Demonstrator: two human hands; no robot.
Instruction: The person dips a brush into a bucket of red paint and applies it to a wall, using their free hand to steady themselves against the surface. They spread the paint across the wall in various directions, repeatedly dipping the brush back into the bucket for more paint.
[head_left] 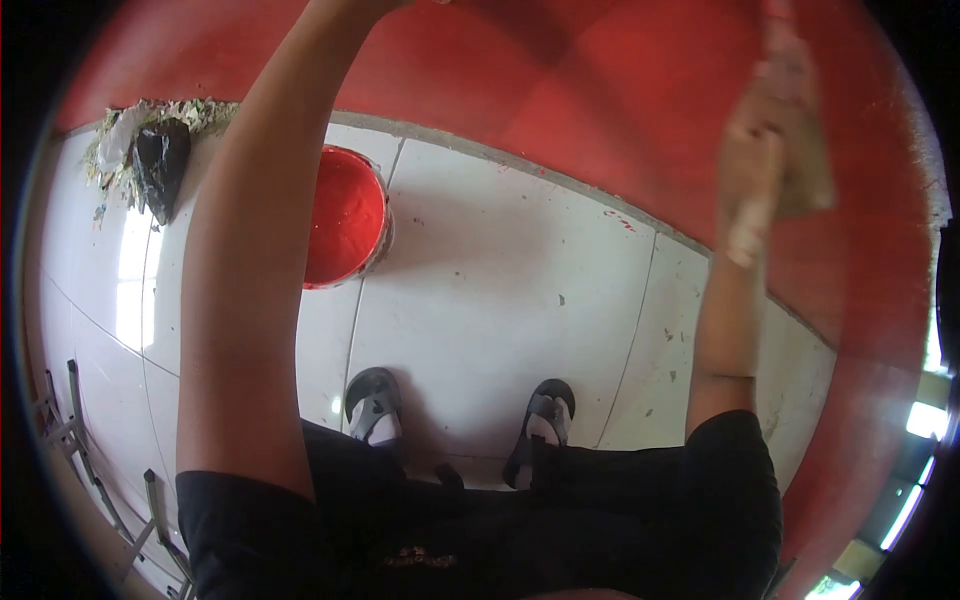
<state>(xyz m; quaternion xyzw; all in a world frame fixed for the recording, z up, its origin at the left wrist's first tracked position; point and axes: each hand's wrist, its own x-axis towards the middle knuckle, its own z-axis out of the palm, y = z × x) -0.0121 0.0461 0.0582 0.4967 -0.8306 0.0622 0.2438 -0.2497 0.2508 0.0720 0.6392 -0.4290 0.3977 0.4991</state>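
Note:
My right hand [752,180], blurred by motion, is raised in front of the red wall [600,90]. Its fingers are closed around a pale brownish object [805,170], whose shape is too smeared to make out; a pinkish-red part extends above the hand. My left arm reaches up past the top edge, where only a sliver of my left hand [432,2] shows, its fingers hidden. Beside that forearm, a bucket of red paint [345,218] stands on the white tiled floor [500,290], partly covered by the arm.
A black plastic bag [160,165] lies with scraps and debris [205,112] at the wall's foot on the left. Dark metal legs [85,460] stand at the lower left. My sandalled feet [375,405] are on the tiles, with red spots near the wall.

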